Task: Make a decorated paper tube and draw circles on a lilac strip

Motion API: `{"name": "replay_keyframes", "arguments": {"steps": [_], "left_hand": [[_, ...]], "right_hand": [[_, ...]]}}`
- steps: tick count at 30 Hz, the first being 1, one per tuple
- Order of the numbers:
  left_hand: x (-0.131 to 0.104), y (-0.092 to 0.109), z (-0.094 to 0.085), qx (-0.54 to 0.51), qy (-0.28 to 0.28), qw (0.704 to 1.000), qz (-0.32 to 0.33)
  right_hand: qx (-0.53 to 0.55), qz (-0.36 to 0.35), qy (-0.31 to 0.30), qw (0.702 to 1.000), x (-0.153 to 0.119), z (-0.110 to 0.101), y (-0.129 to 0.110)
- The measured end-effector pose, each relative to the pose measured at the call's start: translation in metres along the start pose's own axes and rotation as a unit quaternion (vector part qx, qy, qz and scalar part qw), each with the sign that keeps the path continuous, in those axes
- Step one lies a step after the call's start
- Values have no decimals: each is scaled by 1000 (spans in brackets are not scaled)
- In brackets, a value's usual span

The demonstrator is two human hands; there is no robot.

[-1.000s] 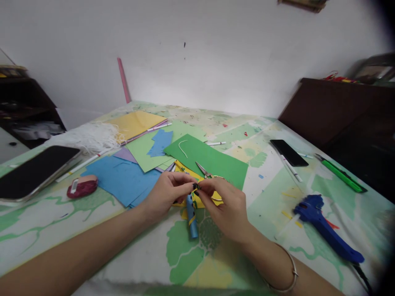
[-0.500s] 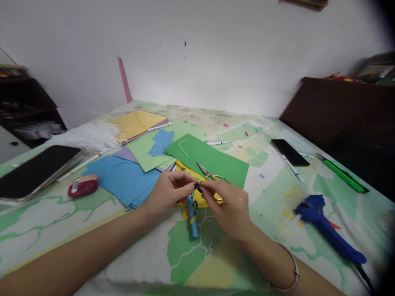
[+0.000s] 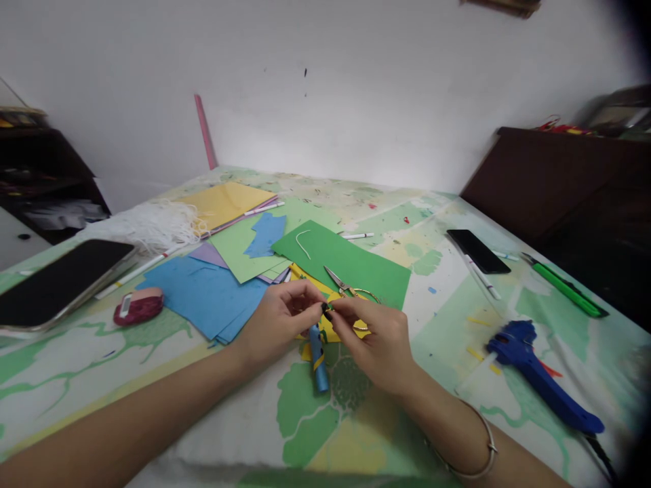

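My left hand (image 3: 285, 310) and my right hand (image 3: 375, 335) meet fingertip to fingertip, both closed in a pinch. Between them shows a small green piece (image 3: 329, 307), too tiny to make out clearly. Just below the fingers lies a blue rolled paper tube (image 3: 319, 366) with a yellow stripe and dark marks, its upper end near my left hand. Beyond my hands are yellow paper (image 3: 329, 333), partly covered, and gold-handled scissors (image 3: 342, 281) with blades spread, resting partly on a green sheet (image 3: 363, 261).
Blue sheets (image 3: 203, 291), a pinkish-red gadget (image 3: 139, 306) and a phone (image 3: 61, 285) lie left, with white string (image 3: 152, 227) behind. On the right are a blue glue gun (image 3: 546, 386), a green cutter (image 3: 567, 288) and another dark phone (image 3: 478, 251).
My hands stay together at nearly the same spot, with only a slight shift of the fingertips. A little more of the green piece shows between them.
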State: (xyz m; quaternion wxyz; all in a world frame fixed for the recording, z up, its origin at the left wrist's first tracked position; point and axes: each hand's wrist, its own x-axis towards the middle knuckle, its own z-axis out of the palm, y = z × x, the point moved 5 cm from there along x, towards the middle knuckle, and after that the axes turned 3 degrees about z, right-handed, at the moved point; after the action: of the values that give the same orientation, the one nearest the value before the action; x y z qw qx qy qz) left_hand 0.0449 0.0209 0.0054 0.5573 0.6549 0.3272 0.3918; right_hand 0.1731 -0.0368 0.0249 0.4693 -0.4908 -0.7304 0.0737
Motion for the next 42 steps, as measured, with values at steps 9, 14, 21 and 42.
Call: {"name": "replay_keyframes", "arguments": {"steps": [9,14,21,42], "left_hand": [[0,2,-1,35,18,999,33],[1,2,-2,61,17,997,44],[1,6,-6,103,30,991,78],[17,9,-45,56,158,985,39]], "right_hand": [[40,66,-35,996,-2,2,7],[49,79,-40,995,-1,3,8],[62,106,-52,991,0,4,11],[-200,191,-222,935,-15,33,12]]}}
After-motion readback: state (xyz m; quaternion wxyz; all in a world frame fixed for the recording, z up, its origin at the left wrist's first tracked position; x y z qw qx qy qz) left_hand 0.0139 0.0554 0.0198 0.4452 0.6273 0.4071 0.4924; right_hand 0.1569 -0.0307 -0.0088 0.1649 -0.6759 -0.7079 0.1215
